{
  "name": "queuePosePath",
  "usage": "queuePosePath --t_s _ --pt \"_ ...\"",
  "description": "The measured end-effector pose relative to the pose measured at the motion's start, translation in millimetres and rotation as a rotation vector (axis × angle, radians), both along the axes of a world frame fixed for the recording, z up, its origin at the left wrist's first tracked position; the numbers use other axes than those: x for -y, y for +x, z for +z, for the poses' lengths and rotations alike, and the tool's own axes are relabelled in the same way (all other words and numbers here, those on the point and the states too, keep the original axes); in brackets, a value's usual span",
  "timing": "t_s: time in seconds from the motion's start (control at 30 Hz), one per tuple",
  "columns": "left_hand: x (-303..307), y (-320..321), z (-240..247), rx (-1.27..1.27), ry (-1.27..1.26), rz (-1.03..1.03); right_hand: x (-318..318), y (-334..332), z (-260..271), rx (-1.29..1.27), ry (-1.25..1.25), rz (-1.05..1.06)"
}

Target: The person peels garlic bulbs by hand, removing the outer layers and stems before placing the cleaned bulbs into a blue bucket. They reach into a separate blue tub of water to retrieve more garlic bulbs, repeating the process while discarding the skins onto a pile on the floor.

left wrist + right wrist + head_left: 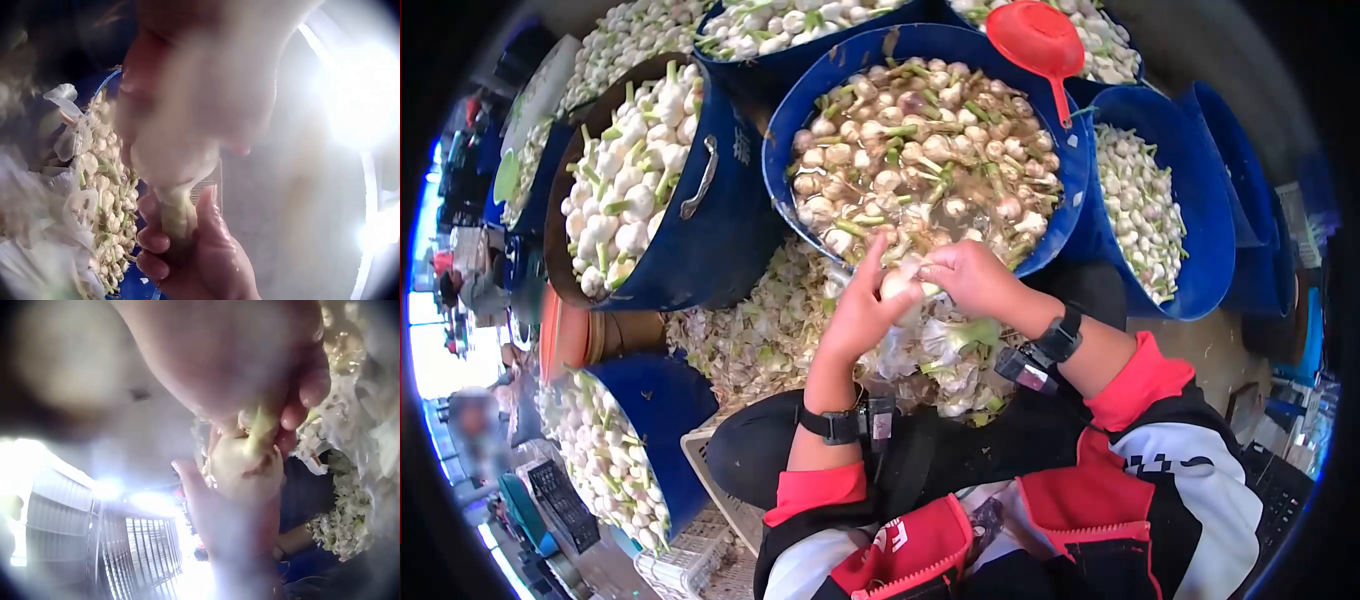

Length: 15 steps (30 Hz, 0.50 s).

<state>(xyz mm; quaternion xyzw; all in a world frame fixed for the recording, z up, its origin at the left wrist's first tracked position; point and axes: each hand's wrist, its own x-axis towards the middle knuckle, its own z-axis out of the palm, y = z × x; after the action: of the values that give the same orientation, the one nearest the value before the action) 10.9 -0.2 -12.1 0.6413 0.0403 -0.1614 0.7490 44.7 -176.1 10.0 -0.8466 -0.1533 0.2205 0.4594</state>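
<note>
Left hand [862, 310] and right hand [970, 278] pinch one garlic bulb [900, 283], fingers curled, above the peel heap [750, 340] beside the tub [778, 150]. Right wrist view adds the green stem [259, 431] clamped by fingertips [309, 387].

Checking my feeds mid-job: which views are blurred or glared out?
Head view: sharp centrally, fisheye-curved, dark vignette. Left wrist view: left hand fills the frame out of focus, strong glare at right. Right wrist view: right hand blurred, garlic bulb readable, glare lower left.

My fingers [872, 265] hide most of the pale round garlic bulb [900, 283]; up close my left hand [200, 81] is a blur; the far blue plastic tub [740, 75] is cut off
</note>
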Motion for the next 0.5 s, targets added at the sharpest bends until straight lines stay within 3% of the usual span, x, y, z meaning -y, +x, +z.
queuePosePath --t_s 0.07,0.1,0.13,0.2,0.23,0.27,0.33,0.4,0.47,0.5 --pt "5.2 -8.2 21.0 0.137 0.302 -0.242 8.9 5.7 -21.8 -0.316 -0.033 -0.081" --pt "10.3 -12.5 27.2 0.306 0.461 -0.209 12.2 8.9 -28.4 -0.459 -0.04 -0.139" --pt "11.6 -15.0 26.5 0.311 0.459 -0.222 14.8 6.7 -34.1 -0.458 -0.038 -0.152" --pt "10.3 -17.8 23.5 0.528 0.585 -0.155 13.5 1.7 -34.1 -0.517 0.311 -0.218" --pt "7.2 -18.2 23.4 0.426 0.555 -0.138 14.9 -2.4 -33.1 -0.404 0.356 -0.082" --pt "5.0 -17.6 23.4 0.426 0.555 -0.14 14.4 -3.1 -26.2 -0.404 0.356 -0.084" --pt "3.4 -16.6 24.0 0.486 0.493 -0.139 13.0 -4.5 -10.6 -0.161 -0.05 0.157" --pt "6.6 -16.5 29.0 0.549 0.511 -0.143 11.1 -5.9 0.9 -0.284 -0.027 0.094" --pt "6.9 -13.4 28.7 0.897 0.87 -0.261 10.4 -6.5 -3.1 -0.87 0.454 -0.241" --pt "11.4 -17.2 28.4 0.806 0.77 -0.203 8.3 -8.1 2.0 -0.965 0.516 -0.344"
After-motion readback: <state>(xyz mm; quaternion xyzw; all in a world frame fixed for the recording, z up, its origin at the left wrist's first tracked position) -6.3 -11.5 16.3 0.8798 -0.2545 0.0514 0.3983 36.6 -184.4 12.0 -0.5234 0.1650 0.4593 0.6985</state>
